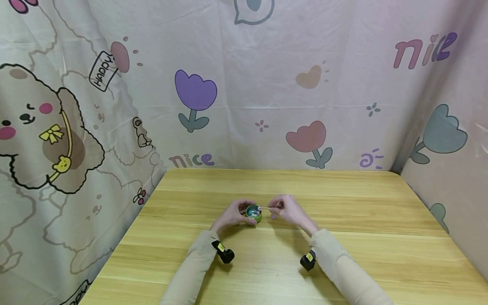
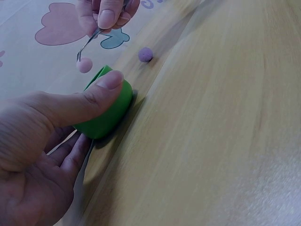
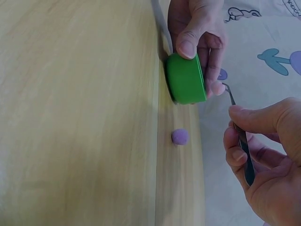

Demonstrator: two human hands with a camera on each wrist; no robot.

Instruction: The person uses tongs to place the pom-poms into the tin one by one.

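A small green round container [image 1: 253, 219] stands on the table with several small pale balls inside. My left hand [image 1: 236, 212] holds it, the thumb [image 2: 109, 81] against its wall and the other fingers on the far side. In my right hand [image 1: 288, 208] I pinch metal tweezers [image 3: 241, 136] with a bent tip. The tip holds a pink pom-pom [image 2: 84, 65] just above the container's rim. A purple pom-pom [image 3: 179, 136] lies on the table beside the container, below my right hand.
The wooden table [image 1: 190, 199] reaches back to a printed cloth [image 1: 244, 76] that hangs behind it and at both sides. Black wrist cameras are strapped to both sleeves.
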